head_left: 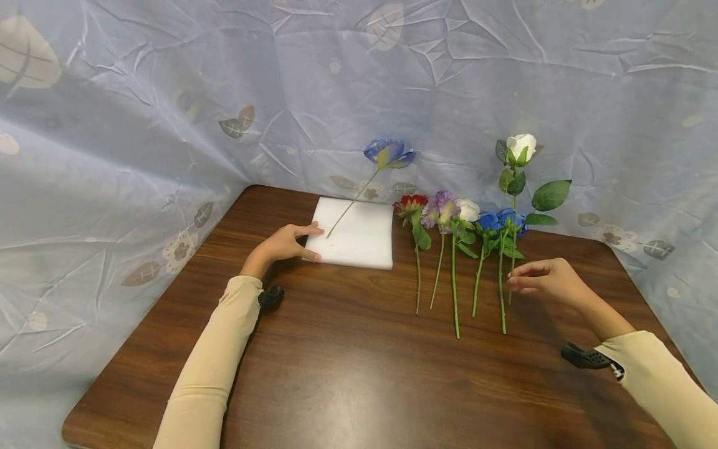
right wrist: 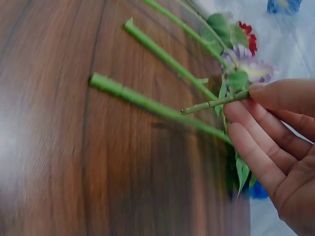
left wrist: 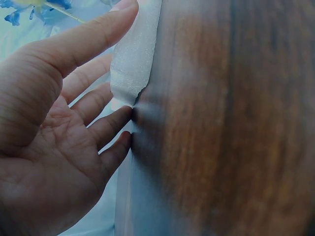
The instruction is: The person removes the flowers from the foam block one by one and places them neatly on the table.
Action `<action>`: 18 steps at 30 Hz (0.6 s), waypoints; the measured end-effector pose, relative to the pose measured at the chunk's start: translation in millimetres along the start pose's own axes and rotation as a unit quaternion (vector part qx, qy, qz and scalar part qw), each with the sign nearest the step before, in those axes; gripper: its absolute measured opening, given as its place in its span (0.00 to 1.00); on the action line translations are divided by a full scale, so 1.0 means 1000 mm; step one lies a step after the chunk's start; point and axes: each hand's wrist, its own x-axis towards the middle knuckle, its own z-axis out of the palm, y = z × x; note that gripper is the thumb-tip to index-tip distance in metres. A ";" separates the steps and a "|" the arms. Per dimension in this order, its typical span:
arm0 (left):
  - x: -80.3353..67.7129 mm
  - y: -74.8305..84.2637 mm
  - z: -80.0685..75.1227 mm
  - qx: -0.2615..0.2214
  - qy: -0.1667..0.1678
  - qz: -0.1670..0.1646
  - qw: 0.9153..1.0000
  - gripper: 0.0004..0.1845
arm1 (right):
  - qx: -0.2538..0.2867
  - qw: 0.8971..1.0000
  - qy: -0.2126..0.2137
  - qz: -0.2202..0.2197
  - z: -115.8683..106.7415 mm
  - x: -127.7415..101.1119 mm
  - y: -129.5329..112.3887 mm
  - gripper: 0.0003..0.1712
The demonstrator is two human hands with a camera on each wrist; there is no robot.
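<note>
Near the table's right side, right hand point(head_left: 546, 280) fingers pinch the white rose point(head_left: 521, 148) stem upright, bloom topmost.

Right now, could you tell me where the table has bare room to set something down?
The wooden table is bare along its near part, between the two sleeves, and in the strip between the white foam block and the red flower. It is crowded at the right, where the flower stems lie side by side by the right hand.
</note>
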 end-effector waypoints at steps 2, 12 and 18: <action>0.000 0.000 0.000 -0.001 0.001 0.000 1.000 0.42 | -0.005 1.000 0.004 0.012 -0.005 -0.004 0.006 0.27; -0.001 -0.001 -0.001 -0.004 0.003 -0.002 1.000 0.43 | -0.012 0.999 0.013 0.041 -0.021 -0.022 0.022 0.29; 0.000 0.000 -0.001 0.010 0.000 0.001 1.000 0.43 | -0.021 0.998 0.017 0.064 -0.028 -0.030 0.031 0.29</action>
